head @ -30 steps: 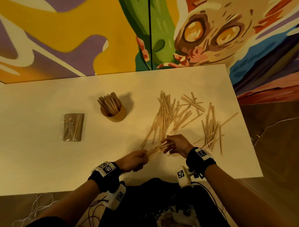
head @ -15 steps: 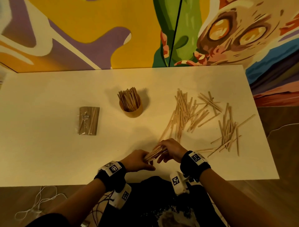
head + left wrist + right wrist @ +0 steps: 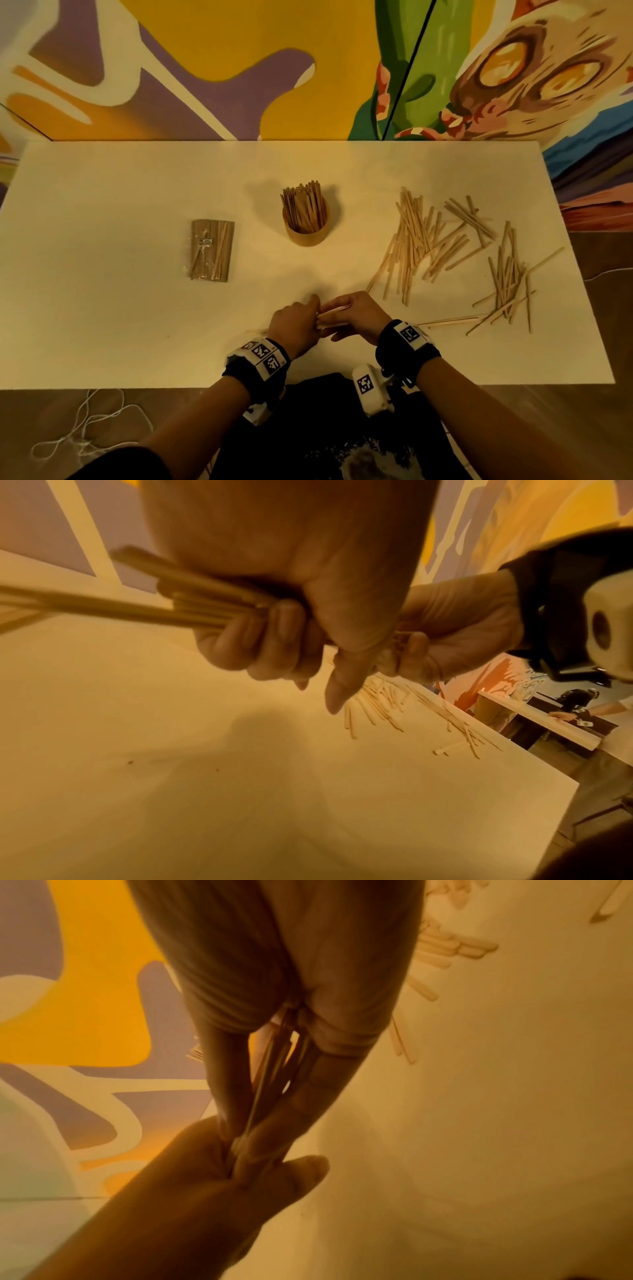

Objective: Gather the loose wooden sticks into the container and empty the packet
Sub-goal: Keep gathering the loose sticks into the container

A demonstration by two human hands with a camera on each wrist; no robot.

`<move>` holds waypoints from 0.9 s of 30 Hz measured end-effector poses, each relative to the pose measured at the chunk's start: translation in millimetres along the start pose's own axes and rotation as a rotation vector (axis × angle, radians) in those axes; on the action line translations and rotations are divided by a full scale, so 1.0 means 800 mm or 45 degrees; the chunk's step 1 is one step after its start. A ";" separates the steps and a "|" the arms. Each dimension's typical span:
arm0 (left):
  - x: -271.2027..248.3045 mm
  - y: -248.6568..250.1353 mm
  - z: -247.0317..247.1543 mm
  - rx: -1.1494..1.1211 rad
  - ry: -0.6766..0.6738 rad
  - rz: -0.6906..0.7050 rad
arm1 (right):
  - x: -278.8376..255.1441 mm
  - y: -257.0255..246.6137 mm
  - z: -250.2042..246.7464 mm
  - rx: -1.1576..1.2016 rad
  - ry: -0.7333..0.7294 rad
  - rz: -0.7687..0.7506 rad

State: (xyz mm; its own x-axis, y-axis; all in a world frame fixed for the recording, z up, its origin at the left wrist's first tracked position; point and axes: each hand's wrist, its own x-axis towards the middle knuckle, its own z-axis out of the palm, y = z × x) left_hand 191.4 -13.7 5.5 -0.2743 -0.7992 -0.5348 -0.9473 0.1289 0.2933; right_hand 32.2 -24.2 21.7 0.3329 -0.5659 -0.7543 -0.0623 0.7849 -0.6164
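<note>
Both hands meet near the table's front edge over one bundle of wooden sticks (image 3: pixel 334 311). My left hand (image 3: pixel 298 323) grips the bundle (image 3: pixel 178 607), fingers curled round it. My right hand (image 3: pixel 356 317) pinches the same sticks (image 3: pixel 274 1066) between thumb and fingers. A round wooden container (image 3: pixel 306 222) stands mid-table, packed with upright sticks. Loose sticks (image 3: pixel 421 240) lie fanned out to the right, with a second heap (image 3: pixel 507 284) further right. A clear packet of sticks (image 3: pixel 212 250) lies flat to the left of the container.
The white table (image 3: pixel 102 308) ends close to my body and at the right past the stick heaps. A painted wall (image 3: pixel 239 68) rises behind it. White cord (image 3: pixel 85 431) lies on the floor at lower left. Another person's hand at a table (image 3: pixel 561 715) shows far right.
Both hands have drawn the gathered sticks left and toward me, away from the loose pile, and closed together round the bundle. The head view has shifted right-to-left, bringing the container nearer centre.
</note>
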 end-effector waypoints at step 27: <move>0.008 -0.054 -0.007 -0.360 -0.172 0.281 | 0.030 0.012 0.028 0.062 0.079 0.013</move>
State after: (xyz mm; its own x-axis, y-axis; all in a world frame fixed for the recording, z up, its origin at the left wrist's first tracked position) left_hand 231.1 -27.8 -6.1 -0.5036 -0.6833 -0.5287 -0.7852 0.1068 0.6099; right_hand 60.4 -24.6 3.1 0.2732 -0.5710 -0.7742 -0.0195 0.8013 -0.5979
